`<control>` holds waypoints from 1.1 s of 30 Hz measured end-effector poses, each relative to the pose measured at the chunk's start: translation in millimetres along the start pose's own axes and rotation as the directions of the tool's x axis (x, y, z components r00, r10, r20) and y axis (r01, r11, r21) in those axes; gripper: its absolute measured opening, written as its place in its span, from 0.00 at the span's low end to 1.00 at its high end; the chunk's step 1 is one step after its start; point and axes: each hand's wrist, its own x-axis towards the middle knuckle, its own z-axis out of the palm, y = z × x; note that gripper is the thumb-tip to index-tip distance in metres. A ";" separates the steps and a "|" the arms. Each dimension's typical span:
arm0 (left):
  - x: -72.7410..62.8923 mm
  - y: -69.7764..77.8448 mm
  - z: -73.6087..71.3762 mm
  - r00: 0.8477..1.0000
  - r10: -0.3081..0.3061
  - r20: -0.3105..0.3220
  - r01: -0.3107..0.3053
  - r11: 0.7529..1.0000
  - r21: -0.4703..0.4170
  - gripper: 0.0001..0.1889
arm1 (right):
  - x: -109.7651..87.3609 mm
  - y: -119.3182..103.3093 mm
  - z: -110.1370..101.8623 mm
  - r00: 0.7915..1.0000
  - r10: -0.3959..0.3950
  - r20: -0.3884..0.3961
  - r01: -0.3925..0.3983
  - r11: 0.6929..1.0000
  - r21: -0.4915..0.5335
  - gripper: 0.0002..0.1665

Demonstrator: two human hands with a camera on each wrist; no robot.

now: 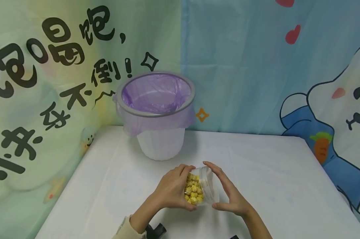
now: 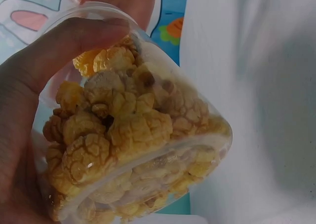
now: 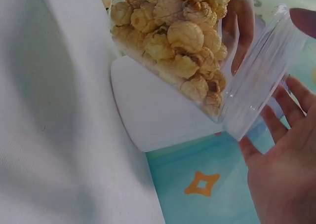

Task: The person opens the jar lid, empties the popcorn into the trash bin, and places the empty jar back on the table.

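– What colour's the popcorn?
– Yellow; the jar is clear.
– The bin?
– White, with purple liner, grey rim.
– The backdrop?
– Green and blue, with red hearts.
– And the sleeve?
– Cream, perhaps; little shows.

Left hand gripping a clear jar of popcorn
The jar is leaning, its base facing the camera, while the right hand is showing just beyond its rim.

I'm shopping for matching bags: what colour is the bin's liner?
Purple; the liner shows best in the head view, inside the bin's grey rim.
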 end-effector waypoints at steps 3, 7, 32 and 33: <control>-2.8 -2.4 -0.9 1.000 0.003 -0.010 -0.003 1.000 0.001 0.56 | 0.1 3.0 3.7 1.000 0.021 -0.016 -0.021 1.000 -0.023 0.56; -8.4 -3.8 -0.1 1.000 -0.002 -0.008 0.002 1.000 0.002 0.55 | -4.0 6.6 10.7 0.989 0.136 -0.054 -0.140 0.987 -0.073 0.52; -0.8 -6.2 -7.9 1.000 -0.015 -0.016 0.016 0.999 0.029 0.57 | 9.4 4.1 -0.1 0.999 0.042 -0.005 -0.043 0.995 -0.085 0.59; -0.6 -6.3 -8.5 1.000 -0.017 -0.015 0.017 0.999 0.028 0.57 | 9.2 3.7 -0.3 0.997 0.070 -0.019 -0.072 0.992 -0.105 0.59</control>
